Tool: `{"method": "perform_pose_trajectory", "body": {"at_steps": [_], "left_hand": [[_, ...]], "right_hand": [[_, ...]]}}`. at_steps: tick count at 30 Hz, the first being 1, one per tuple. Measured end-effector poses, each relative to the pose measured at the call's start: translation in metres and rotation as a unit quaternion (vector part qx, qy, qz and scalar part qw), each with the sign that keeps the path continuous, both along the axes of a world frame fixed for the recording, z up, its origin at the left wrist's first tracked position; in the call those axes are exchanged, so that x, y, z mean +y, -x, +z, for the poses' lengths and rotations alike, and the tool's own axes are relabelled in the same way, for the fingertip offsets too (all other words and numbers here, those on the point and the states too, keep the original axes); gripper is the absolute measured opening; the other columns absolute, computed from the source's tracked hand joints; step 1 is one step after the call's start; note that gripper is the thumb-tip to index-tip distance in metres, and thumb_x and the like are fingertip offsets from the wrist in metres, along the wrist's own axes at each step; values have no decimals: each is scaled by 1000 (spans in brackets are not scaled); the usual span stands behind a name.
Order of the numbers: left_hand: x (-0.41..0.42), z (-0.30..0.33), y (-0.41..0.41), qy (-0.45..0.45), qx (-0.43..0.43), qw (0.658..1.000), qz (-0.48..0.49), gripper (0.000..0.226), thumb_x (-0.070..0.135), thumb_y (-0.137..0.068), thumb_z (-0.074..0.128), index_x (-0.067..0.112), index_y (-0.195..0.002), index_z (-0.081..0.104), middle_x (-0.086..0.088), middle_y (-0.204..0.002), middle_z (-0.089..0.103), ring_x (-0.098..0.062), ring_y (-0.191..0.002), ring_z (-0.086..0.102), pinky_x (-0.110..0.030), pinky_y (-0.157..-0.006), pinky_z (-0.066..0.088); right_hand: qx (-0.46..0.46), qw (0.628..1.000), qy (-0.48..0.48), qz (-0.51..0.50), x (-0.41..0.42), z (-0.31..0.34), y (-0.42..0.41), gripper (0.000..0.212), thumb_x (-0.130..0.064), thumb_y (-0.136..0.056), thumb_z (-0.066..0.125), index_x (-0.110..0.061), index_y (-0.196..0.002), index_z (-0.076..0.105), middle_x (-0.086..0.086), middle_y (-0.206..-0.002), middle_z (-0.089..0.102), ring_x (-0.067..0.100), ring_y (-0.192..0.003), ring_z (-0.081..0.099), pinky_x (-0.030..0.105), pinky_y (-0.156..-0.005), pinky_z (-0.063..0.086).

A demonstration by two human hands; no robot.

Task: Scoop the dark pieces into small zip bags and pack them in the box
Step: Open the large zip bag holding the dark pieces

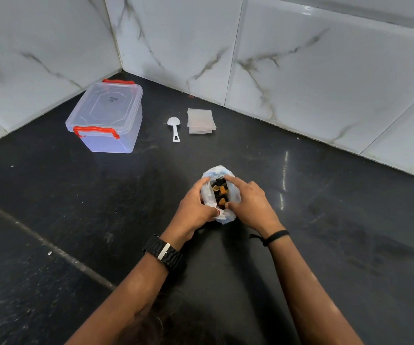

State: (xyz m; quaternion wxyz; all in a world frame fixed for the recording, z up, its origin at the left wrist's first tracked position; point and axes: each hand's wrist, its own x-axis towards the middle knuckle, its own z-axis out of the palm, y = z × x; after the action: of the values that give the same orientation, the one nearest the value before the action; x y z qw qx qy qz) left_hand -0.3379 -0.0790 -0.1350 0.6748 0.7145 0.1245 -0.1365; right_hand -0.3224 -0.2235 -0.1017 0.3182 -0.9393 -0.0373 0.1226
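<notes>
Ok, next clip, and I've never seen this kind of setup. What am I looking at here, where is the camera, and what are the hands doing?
There is no machine here: a person works with two bare hands, and the single camera sits on their head, looking forward and down. The surface is a dark counter in a tiled corner. Both hands hold open a plastic bag of dark and orange pieces: the left hand grips its left edge, the right hand pinches its right edge. Farther back stand a clear box with red latches, lid on, a white scoop and a stack of small zip bags. Nothing has been scooped yet.
</notes>
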Motion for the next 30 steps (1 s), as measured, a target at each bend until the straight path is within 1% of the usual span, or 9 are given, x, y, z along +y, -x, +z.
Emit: {"method": "perform_pose_trajectory", "body": {"at_steps": [3, 6, 8, 12, 14, 18, 20, 25, 30], "left_hand": [[-5, -5, 1, 11, -16, 999, 44, 82, -9, -64, 60, 36, -131, 46, -8, -118, 58, -26, -108, 60, -48, -85, 56], [-8, -3, 4, 48, -29, 995, 82, 74, -23, -69, 48, 29, -122, 51, -13, -115, 60, -27, -105, 61, -39, -79, 57], [-9, 1, 4, 124, -3, 984, 126, 67, -29, -71, 37, 21, -111, 55, -15, -106, 61, -27, -97, 62, -40, -75, 54], [-6, 0, 1, 307, 68, 930, 192, 66, -32, -64, 18, 8, -99, 58, -21, -106, 58, -32, -94, 59, -42, -77, 50], [-7, -1, 1, 269, 62, 944, 182, 57, -27, -68, 22, 8, -100, 54, -22, -110, 55, -30, -94, 59, -39, -72, 52], [-3, -2, -4, 84, 30, 988, 128, 25, 7, -87, 48, 20, -106, 39, -16, -112, 57, -24, -93, 62, -35, -66, 56], [2, -4, -10, -4, 13, 995, 101, 34, 29, -88, 60, 24, -111, 36, -11, -110, 61, -22, -92, 65, -37, -69, 59], [2, -7, -26, -209, -70, 974, 55, 30, 44, -91, 56, 15, -98, 55, -3, -93, 64, -20, -89, 63, -40, -80, 54], [-3, -11, -36, -253, -107, 960, 59, 31, 37, -94, 55, 7, -90, 63, -6, -88, 66, -23, -87, 59, -34, -77, 47]], "right_hand": [[-14, 999, -41, -26, 4, -8, 0, 66, -3, -86, 57, -35, -141, 38, 5, -113, 45, 19, -111, 46, 20, -87, 34], [-21, 983, -164, -75, 5, -15, 3, 65, 7, -80, 56, -35, -129, 51, 3, -115, 54, 17, -111, 53, 29, -94, 47], [7, 957, -271, -106, 4, -17, 4, 61, 15, -78, 51, -30, -119, 58, 2, -102, 62, 19, -100, 61, 33, -85, 55], [179, 775, -565, -217, 3, -14, 3, 51, 26, -77, 31, -10, -99, 60, 16, -89, 65, 26, -79, 64, 33, -63, 57], [200, 743, -584, -258, 4, -18, 2, 46, 24, -78, 28, -9, -93, 55, 17, -86, 60, 25, -73, 62, 36, -62, 53], [106, 898, -368, -217, 2, -23, -2, 14, -7, -89, 47, -17, -99, 49, 8, -86, 62, 20, -72, 62, 38, -72, 51], [53, 952, -247, -172, 1, -25, -6, 22, -21, -89, 54, -23, -110, 46, 2, -92, 61, 18, -85, 62, 35, -80, 50], [-75, 969, -179, -154, 11, -32, -16, 13, -25, -92, 56, -17, -102, 60, 1, -103, 58, 13, -96, 55, 28, -84, 45], [-110, 955, -191, -197, 23, -36, -23, 19, -23, -96, 51, -10, -86, 62, 1, -88, 63, 13, -82, 57, 18, -69, 43]]}}
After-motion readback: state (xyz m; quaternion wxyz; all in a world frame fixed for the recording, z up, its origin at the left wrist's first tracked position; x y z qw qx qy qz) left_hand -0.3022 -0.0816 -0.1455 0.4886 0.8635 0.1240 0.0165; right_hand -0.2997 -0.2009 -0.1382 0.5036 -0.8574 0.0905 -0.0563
